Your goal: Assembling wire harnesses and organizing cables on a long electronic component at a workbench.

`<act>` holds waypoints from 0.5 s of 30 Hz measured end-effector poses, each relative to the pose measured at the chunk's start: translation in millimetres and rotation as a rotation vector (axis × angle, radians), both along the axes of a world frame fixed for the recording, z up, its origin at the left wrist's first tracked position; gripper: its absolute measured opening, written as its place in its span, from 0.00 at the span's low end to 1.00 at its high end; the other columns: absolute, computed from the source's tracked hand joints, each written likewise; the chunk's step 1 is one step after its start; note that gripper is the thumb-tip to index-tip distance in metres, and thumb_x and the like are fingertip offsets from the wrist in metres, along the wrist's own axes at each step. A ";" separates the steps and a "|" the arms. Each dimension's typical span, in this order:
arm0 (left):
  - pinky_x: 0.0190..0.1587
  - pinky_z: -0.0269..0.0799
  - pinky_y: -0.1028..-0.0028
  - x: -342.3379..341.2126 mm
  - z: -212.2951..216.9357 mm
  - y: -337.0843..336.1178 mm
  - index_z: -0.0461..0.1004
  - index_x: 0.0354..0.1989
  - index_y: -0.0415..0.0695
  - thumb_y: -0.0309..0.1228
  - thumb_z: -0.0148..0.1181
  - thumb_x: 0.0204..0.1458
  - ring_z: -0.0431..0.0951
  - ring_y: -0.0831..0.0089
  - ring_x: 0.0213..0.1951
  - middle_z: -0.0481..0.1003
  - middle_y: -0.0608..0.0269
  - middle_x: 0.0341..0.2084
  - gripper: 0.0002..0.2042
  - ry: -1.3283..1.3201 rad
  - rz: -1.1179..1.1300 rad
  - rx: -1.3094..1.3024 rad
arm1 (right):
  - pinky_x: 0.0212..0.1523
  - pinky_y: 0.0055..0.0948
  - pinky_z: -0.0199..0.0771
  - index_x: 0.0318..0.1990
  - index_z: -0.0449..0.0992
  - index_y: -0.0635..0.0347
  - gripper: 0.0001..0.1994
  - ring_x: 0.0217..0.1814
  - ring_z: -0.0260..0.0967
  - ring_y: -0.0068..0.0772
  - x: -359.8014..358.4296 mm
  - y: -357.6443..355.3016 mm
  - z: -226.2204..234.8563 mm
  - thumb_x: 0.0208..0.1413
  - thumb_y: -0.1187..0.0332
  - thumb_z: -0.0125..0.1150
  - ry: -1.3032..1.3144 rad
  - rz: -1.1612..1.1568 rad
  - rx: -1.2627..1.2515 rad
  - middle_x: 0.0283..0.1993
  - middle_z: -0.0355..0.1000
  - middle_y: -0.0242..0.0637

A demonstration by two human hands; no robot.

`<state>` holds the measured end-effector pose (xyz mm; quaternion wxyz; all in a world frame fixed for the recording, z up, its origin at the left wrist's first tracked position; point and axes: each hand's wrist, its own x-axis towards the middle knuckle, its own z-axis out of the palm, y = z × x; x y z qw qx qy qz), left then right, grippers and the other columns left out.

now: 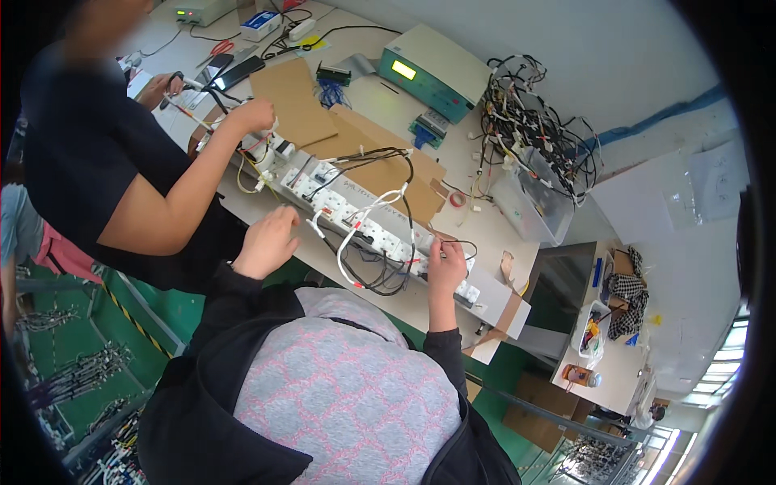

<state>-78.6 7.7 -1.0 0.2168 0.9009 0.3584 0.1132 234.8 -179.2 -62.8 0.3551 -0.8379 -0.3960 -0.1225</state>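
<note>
A long board [373, 202] with a row of white connector sockets [388, 242] runs across the table in front of me. On it lies a wire harness [408, 174] of black and white cables, looping over the near edge. At the board's right part, my right hand [447, 268] is closed with fingertips pinched together by a thin black wire [462, 242], which it seems to grip. My left hand [268, 241] hovers at the near edge, left of the looped cables, fingers loosely bent and apart, holding nothing visible. Its fingertips are close to the sockets.
At my left, a co-worker's hand [255, 115] handles wires at the board's far end. Behind the board are cardboard sheets [388, 174], a tester box with a lit screen [436, 73], a red tape roll [457, 199], and a plastic bin [529, 202] under tangled cables [533, 121].
</note>
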 end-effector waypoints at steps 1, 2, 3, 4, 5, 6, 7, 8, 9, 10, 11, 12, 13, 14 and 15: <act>0.41 0.73 0.61 2.0 -6.5 2.4 0.70 0.41 0.45 0.35 0.66 0.48 0.75 0.55 0.42 0.73 0.57 0.39 0.16 -0.012 0.049 0.050 | 0.30 0.32 0.74 0.31 0.83 0.60 0.08 0.31 0.75 0.37 -0.5 0.3 -0.3 0.54 0.66 0.63 0.029 -0.004 -0.022 0.38 0.78 0.33; 0.41 0.73 0.61 3.6 -11.5 4.5 0.70 0.41 0.45 0.35 0.66 0.48 0.75 0.55 0.42 0.73 0.57 0.39 0.16 -0.013 0.053 0.049 | 0.30 0.32 0.74 0.31 0.83 0.60 0.08 0.31 0.75 0.37 -0.3 0.6 0.8 0.54 0.66 0.63 0.028 0.000 -0.023 0.38 0.78 0.33; 0.42 0.73 0.61 4.7 -15.8 6.1 0.70 0.41 0.44 0.35 0.67 0.48 0.75 0.55 0.43 0.74 0.57 0.38 0.16 0.000 0.091 0.060 | 0.30 0.32 0.74 0.31 0.82 0.61 0.07 0.31 0.75 0.38 -0.4 0.5 2.2 0.54 0.67 0.63 0.039 0.006 -0.029 0.37 0.78 0.35; 0.42 0.73 0.60 5.7 -21.0 7.4 0.70 0.41 0.44 0.35 0.67 0.47 0.75 0.56 0.43 0.74 0.58 0.38 0.16 0.014 0.128 0.071 | 0.31 0.32 0.74 0.31 0.82 0.62 0.07 0.31 0.75 0.38 -0.5 0.3 4.0 0.53 0.68 0.63 0.049 0.011 -0.035 0.35 0.78 0.36; 0.42 0.73 0.60 2.9 -27.2 8.0 0.70 0.41 0.43 0.37 0.67 0.48 0.76 0.55 0.42 0.75 0.56 0.37 0.17 0.015 0.130 0.085 | 0.31 0.32 0.74 0.31 0.82 0.62 0.07 0.31 0.75 0.38 -0.6 -1.5 5.0 0.53 0.68 0.63 0.052 0.007 -0.039 0.35 0.78 0.36; 0.42 0.73 0.60 0.8 -32.0 9.6 0.70 0.41 0.43 0.37 0.67 0.48 0.76 0.55 0.42 0.75 0.56 0.37 0.17 0.019 0.125 0.080 | 0.32 0.33 0.73 0.31 0.82 0.63 0.07 0.31 0.75 0.39 0.8 -0.5 6.1 0.53 0.68 0.63 0.078 0.014 -0.048 0.35 0.78 0.38; 0.42 0.73 0.59 -0.1 -35.7 12.2 0.71 0.41 0.43 0.39 0.67 0.48 0.77 0.54 0.41 0.76 0.56 0.36 0.17 0.062 0.149 0.055 | 0.33 0.33 0.73 0.31 0.81 0.64 0.07 0.31 0.75 0.40 2.9 1.1 7.0 0.52 0.69 0.63 0.104 0.020 -0.058 0.34 0.77 0.39; 0.41 0.74 0.59 -2.4 -39.4 12.5 0.72 0.41 0.43 0.40 0.66 0.49 0.77 0.53 0.40 0.76 0.55 0.36 0.17 0.111 0.173 0.028 | 0.33 0.33 0.73 0.31 0.81 0.64 0.07 0.31 0.75 0.40 3.3 1.1 6.2 0.52 0.69 0.63 0.114 0.017 -0.067 0.34 0.77 0.39; 0.40 0.74 0.60 -4.5 -43.8 14.8 0.72 0.40 0.42 0.42 0.64 0.51 0.78 0.54 0.40 0.77 0.54 0.35 0.17 0.115 0.174 0.033 | 0.34 0.33 0.73 0.31 0.81 0.65 0.07 0.31 0.75 0.41 3.3 2.0 5.7 0.52 0.69 0.64 0.138 0.016 -0.038 0.33 0.77 0.40; 0.40 0.74 0.60 -4.5 -49.7 15.0 0.72 0.40 0.42 0.42 0.64 0.51 0.78 0.54 0.40 0.77 0.54 0.35 0.17 0.125 0.168 0.024 | 0.35 0.34 0.73 0.31 0.81 0.65 0.07 0.31 0.75 0.42 3.3 1.1 4.8 0.52 0.69 0.64 0.163 0.015 -0.009 0.33 0.77 0.40; 0.40 0.74 0.62 -3.6 -57.3 16.6 0.72 0.42 0.41 0.42 0.64 0.52 0.79 0.56 0.40 0.77 0.55 0.35 0.18 0.071 0.209 -0.062 | 0.35 0.34 0.73 0.31 0.81 0.66 0.08 0.32 0.75 0.41 4.4 0.5 3.5 0.51 0.69 0.64 0.171 0.008 -0.022 0.34 0.78 0.41; 0.41 0.75 0.64 -2.9 -66.7 20.1 0.72 0.43 0.41 0.43 0.65 0.52 0.80 0.59 0.41 0.77 0.56 0.35 0.19 0.017 0.255 -0.146 | 0.35 0.34 0.73 0.31 0.81 0.66 0.08 0.32 0.75 0.41 3.3 1.6 3.9 0.51 0.69 0.64 0.179 0.010 -0.028 0.34 0.78 0.41; 0.43 0.75 0.67 -2.0 -83.5 27.4 0.69 0.50 0.40 0.50 0.61 0.55 0.81 0.61 0.41 0.77 0.55 0.41 0.25 -0.113 0.305 -0.404 | 0.35 0.34 0.73 0.31 0.81 0.66 0.07 0.32 0.75 0.41 1.6 2.4 4.5 0.51 0.69 0.64 0.168 0.010 -0.007 0.34 0.78 0.40; 0.43 0.75 0.67 2.4 -99.5 31.3 0.69 0.50 0.40 0.50 0.61 0.55 0.81 0.61 0.41 0.77 0.55 0.41 0.25 -0.105 0.309 -0.409 | 0.35 0.34 0.73 0.31 0.81 0.66 0.07 0.32 0.75 0.41 0.5 2.8 4.0 0.51 0.70 0.64 0.156 0.011 0.014 0.35 0.78 0.40; 0.42 0.75 0.66 10.8 -110.0 32.8 0.65 0.55 0.38 0.53 0.59 0.55 0.80 0.61 0.42 0.74 0.53 0.45 0.31 -0.372 0.470 -0.749 | 0.35 0.34 0.73 0.32 0.81 0.66 0.07 0.33 0.75 0.41 0.5 2.6 2.2 0.52 0.70 0.63 0.152 -0.001 -0.004 0.35 0.78 0.39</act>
